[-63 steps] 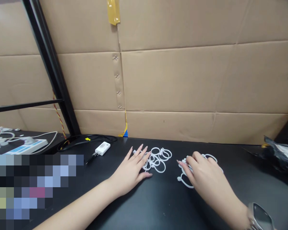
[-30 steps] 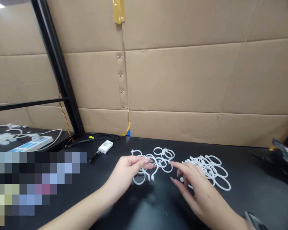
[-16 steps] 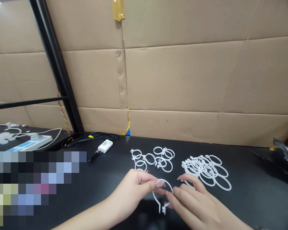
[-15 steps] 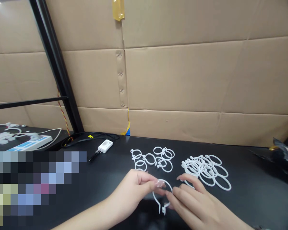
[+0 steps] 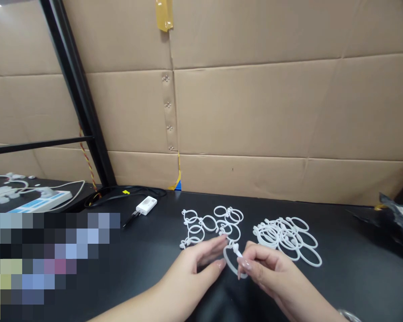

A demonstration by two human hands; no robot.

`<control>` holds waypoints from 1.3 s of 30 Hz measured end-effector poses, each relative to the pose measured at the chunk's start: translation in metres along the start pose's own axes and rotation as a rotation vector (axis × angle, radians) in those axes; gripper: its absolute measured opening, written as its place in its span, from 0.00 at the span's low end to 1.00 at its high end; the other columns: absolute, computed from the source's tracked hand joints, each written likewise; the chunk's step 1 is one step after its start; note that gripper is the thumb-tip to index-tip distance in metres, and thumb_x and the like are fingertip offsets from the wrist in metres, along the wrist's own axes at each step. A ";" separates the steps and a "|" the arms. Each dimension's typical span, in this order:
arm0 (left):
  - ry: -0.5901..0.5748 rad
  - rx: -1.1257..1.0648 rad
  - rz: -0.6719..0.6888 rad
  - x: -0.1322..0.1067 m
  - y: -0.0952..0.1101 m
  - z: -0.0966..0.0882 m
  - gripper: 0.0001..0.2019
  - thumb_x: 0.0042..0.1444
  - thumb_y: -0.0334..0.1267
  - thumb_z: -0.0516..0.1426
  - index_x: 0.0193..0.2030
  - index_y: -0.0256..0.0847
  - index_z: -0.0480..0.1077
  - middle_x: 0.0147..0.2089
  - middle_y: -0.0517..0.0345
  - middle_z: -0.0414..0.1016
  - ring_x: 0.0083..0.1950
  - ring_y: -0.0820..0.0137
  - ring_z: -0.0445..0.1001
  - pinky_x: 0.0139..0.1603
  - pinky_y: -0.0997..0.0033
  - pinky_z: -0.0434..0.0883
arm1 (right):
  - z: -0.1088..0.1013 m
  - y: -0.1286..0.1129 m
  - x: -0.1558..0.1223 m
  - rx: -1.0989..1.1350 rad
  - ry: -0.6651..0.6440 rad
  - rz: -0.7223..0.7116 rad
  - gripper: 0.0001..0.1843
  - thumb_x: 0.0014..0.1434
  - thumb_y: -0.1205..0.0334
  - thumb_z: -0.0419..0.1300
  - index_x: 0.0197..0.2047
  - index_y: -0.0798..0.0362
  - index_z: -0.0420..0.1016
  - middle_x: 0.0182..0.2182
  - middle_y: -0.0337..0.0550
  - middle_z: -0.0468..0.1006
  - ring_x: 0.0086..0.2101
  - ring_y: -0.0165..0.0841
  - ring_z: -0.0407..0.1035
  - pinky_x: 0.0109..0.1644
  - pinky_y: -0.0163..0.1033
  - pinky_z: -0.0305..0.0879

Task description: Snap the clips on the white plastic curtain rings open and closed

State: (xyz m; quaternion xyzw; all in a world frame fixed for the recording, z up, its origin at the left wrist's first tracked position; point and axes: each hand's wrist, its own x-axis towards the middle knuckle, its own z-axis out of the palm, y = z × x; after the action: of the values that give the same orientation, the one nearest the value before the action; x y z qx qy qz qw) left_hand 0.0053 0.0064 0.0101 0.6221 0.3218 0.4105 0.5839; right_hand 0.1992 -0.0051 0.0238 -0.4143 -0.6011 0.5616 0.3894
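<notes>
My right hand pinches a white plastic ring between thumb and fingers, at the ring's right side. The ring is tilted, and its small knobbed end points up and away from me. Just left of it, my left hand is spread, thumb apart from the fingers, with nothing between them. The left thumb tip is close to the ring's edge; whether it touches I cannot tell. Beyond my left hand lie several similar loose rings. To the right, a denser pile of white rings overlaps on the black table.
A white charger plug with a black cable lies at the back left. Further left sits a power strip with cords. A cardboard wall closes off the back, and a crumpled black bag lies at the far right.
The ring has turned over, its knobbed end swinging from the near side to the far side. My left hand has let go and spread; my right fingers now pinch the ring.
</notes>
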 end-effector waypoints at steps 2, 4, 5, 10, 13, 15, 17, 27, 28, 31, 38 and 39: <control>-0.048 -0.100 -0.016 0.000 0.004 0.004 0.18 0.56 0.38 0.58 0.54 0.39 0.70 0.55 0.48 0.73 0.57 0.62 0.71 0.61 0.57 0.62 | 0.004 0.001 -0.001 0.079 -0.031 -0.006 0.14 0.53 0.50 0.63 0.25 0.52 0.73 0.23 0.35 0.67 0.27 0.28 0.59 0.32 0.32 0.57; -0.060 -0.089 -0.013 0.000 0.006 0.007 0.15 0.56 0.39 0.58 0.49 0.38 0.73 0.50 0.50 0.77 0.53 0.62 0.74 0.58 0.59 0.65 | 0.008 0.002 -0.003 0.108 -0.050 -0.034 0.14 0.52 0.51 0.65 0.23 0.52 0.75 0.24 0.35 0.66 0.28 0.28 0.60 0.35 0.33 0.59; -0.061 -0.063 -0.013 -0.001 0.007 0.008 0.14 0.57 0.39 0.58 0.48 0.38 0.74 0.48 0.50 0.78 0.51 0.62 0.75 0.57 0.60 0.66 | 0.010 0.002 -0.004 0.118 -0.061 -0.043 0.13 0.51 0.52 0.65 0.23 0.51 0.76 0.24 0.35 0.66 0.28 0.28 0.61 0.37 0.33 0.59; -0.029 0.205 -0.001 -0.007 0.005 0.010 0.12 0.60 0.40 0.53 0.42 0.39 0.75 0.39 0.56 0.80 0.43 0.65 0.77 0.48 0.66 0.70 | 0.013 0.002 -0.004 0.164 -0.116 -0.056 0.11 0.51 0.52 0.66 0.23 0.49 0.79 0.26 0.36 0.63 0.31 0.29 0.63 0.39 0.35 0.62; 0.051 0.376 0.023 -0.009 0.004 0.011 0.15 0.62 0.41 0.50 0.35 0.39 0.76 0.34 0.58 0.79 0.38 0.67 0.77 0.42 0.71 0.71 | 0.012 0.007 0.000 0.142 -0.149 -0.072 0.10 0.49 0.52 0.67 0.24 0.48 0.79 0.27 0.36 0.62 0.31 0.29 0.63 0.39 0.35 0.62; 0.113 0.480 0.061 -0.010 0.005 0.012 0.15 0.62 0.40 0.49 0.33 0.39 0.75 0.32 0.59 0.79 0.36 0.68 0.76 0.40 0.72 0.71 | 0.012 0.011 0.002 0.121 -0.138 -0.092 0.09 0.47 0.52 0.69 0.25 0.47 0.80 0.29 0.36 0.61 0.30 0.29 0.62 0.36 0.35 0.61; 0.156 0.597 0.101 -0.010 0.008 0.012 0.15 0.62 0.38 0.49 0.30 0.39 0.74 0.30 0.58 0.78 0.34 0.67 0.75 0.38 0.73 0.70 | 0.012 0.013 0.002 0.082 -0.100 -0.111 0.09 0.47 0.52 0.69 0.26 0.47 0.80 0.30 0.36 0.59 0.30 0.28 0.60 0.35 0.34 0.60; 0.257 0.488 0.085 -0.011 0.009 0.013 0.11 0.58 0.40 0.54 0.41 0.41 0.76 0.41 0.54 0.81 0.43 0.64 0.78 0.46 0.67 0.73 | 0.019 0.015 -0.001 0.310 -0.143 -0.057 0.13 0.54 0.52 0.64 0.29 0.53 0.72 0.28 0.36 0.69 0.20 0.21 0.63 0.23 0.28 0.58; 0.259 0.535 0.096 -0.011 0.009 0.013 0.11 0.59 0.40 0.54 0.40 0.42 0.77 0.41 0.55 0.81 0.44 0.64 0.77 0.48 0.65 0.72 | 0.020 0.017 -0.001 0.338 -0.158 -0.042 0.14 0.55 0.52 0.63 0.29 0.54 0.71 0.26 0.36 0.71 0.19 0.22 0.64 0.23 0.28 0.58; 0.257 0.663 0.135 -0.011 0.010 0.013 0.11 0.60 0.38 0.52 0.40 0.44 0.77 0.41 0.56 0.81 0.46 0.63 0.76 0.53 0.60 0.69 | 0.022 0.021 0.000 0.427 -0.181 -0.001 0.15 0.56 0.51 0.62 0.29 0.54 0.68 0.23 0.37 0.73 0.19 0.22 0.65 0.23 0.28 0.60; 0.234 0.778 0.200 -0.012 0.008 0.011 0.11 0.61 0.34 0.51 0.39 0.44 0.76 0.40 0.58 0.81 0.44 0.66 0.77 0.51 0.64 0.70 | 0.026 0.027 0.001 0.446 -0.197 -0.017 0.15 0.54 0.53 0.64 0.30 0.56 0.68 0.21 0.36 0.73 0.20 0.23 0.68 0.25 0.28 0.63; 0.229 0.783 0.213 -0.012 0.007 0.011 0.12 0.61 0.34 0.51 0.39 0.44 0.76 0.40 0.58 0.81 0.44 0.66 0.77 0.52 0.65 0.70 | 0.026 0.028 0.001 0.437 -0.204 -0.028 0.15 0.54 0.52 0.65 0.29 0.56 0.68 0.22 0.37 0.74 0.21 0.23 0.68 0.25 0.28 0.63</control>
State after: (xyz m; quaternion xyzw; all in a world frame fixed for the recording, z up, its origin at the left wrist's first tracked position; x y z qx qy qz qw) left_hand 0.0093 -0.0103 0.0161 0.7771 0.4502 0.3818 0.2182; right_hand 0.1760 -0.0126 -0.0061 -0.2529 -0.5074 0.7118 0.4148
